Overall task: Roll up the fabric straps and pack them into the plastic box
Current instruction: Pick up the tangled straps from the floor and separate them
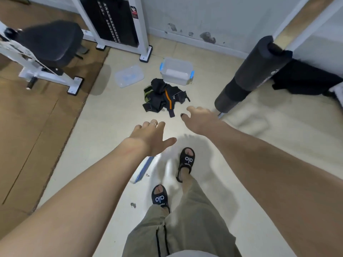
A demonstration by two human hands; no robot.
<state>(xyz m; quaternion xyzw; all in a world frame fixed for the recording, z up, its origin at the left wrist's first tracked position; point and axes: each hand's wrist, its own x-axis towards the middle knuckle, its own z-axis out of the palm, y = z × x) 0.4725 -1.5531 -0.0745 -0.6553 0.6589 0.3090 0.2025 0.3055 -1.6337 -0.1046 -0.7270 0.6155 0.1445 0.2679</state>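
Your left hand (150,135) and right hand (199,117) reach out empty, fingers spread. The straps (164,96) lie in a tangled heap on the floor, just before the open box (176,73).

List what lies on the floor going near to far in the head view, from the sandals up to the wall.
Sandals → left hand → right hand → pile of fabric straps → open plastic box → weight machine base.
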